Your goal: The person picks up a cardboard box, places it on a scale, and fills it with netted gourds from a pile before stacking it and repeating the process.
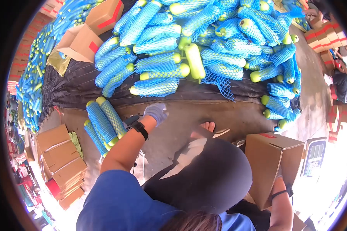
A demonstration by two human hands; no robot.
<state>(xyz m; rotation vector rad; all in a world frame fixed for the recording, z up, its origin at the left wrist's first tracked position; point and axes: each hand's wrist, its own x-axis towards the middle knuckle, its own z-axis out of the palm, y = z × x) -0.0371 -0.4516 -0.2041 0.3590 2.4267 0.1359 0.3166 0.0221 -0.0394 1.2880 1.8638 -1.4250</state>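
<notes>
My left hand [156,112], in a pale glove, is over the floor in front of the dark cloth. Its fingers are curled in, and no object shows in them. My right hand [279,172] is against the side of a cardboard box [264,165] and holds it; most of its fingers are hidden. Several green gourds in blue netting [113,113] lie on the floor to the left of my left hand. Beyond the hands, a large heap of netted gourds [158,38] rests on the cloth [119,96]. One bare green gourd [195,61] lies among them.
Two open cartons [79,42] [104,15] stand at the back left. Flattened cardboard [59,154] is stacked at the left. A white-framed panel [314,156] is right of the box. Another person [345,86] and more boxes [324,36] are at the far right.
</notes>
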